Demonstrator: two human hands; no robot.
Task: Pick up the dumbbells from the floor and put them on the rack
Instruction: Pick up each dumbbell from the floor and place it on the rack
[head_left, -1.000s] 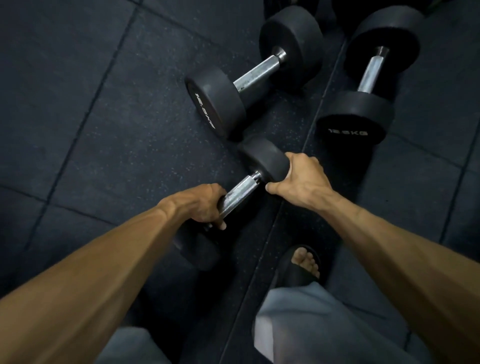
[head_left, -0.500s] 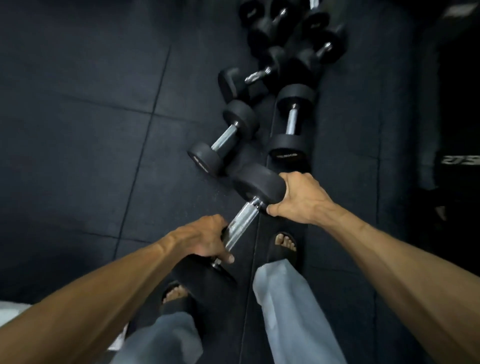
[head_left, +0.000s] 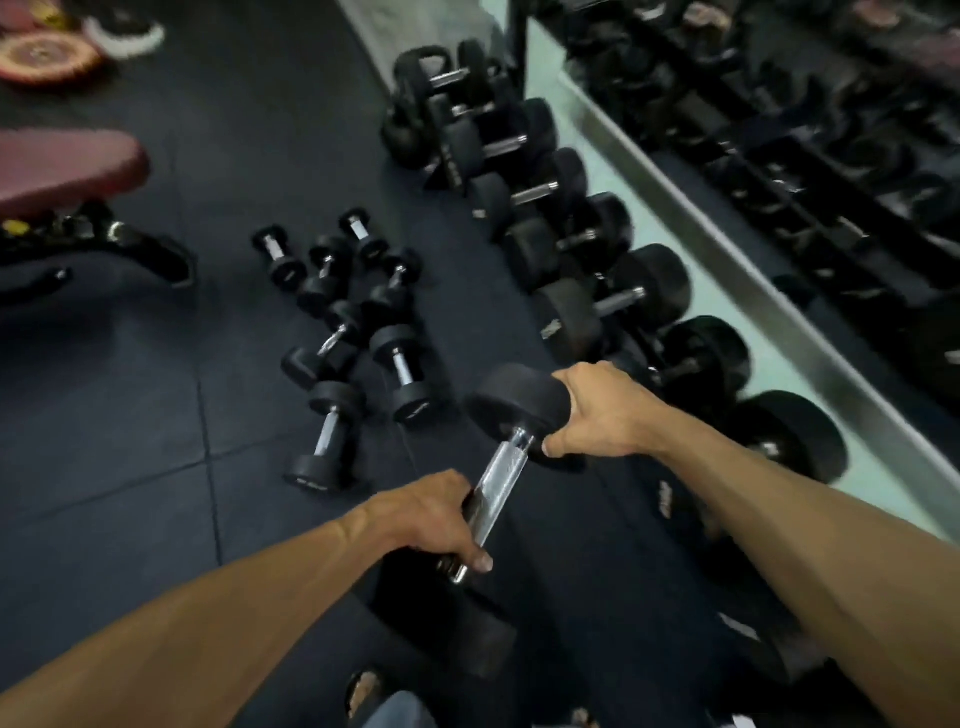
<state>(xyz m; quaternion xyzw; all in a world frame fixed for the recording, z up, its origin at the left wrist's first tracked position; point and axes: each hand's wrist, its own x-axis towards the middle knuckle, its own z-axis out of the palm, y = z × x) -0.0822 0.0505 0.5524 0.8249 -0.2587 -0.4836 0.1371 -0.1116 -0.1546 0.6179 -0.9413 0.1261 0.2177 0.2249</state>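
Observation:
I carry a black dumbbell (head_left: 511, 400) with a chrome handle off the floor, tilted, in the middle of the head view. My left hand (head_left: 431, 519) grips the handle near its lower head. My right hand (head_left: 597, 410) holds the rim of the upper head. The dumbbell rack (head_left: 644, 332) runs along the right, loaded with several large black dumbbells. Several smaller dumbbells (head_left: 332, 426) lie scattered on the dark rubber floor to the left of the rack.
A maroon padded bench (head_left: 67, 171) with a black frame stands at the far left. A kettlebell (head_left: 415, 124) sits at the rack's far end. A mirror (head_left: 779, 130) runs behind the rack. My sandalled foot (head_left: 366, 693) shows at the bottom.
The dumbbell has come up off the floor in both hands. My view has risen and swung right, bringing the rack, the bench and more floor dumbbells into sight.

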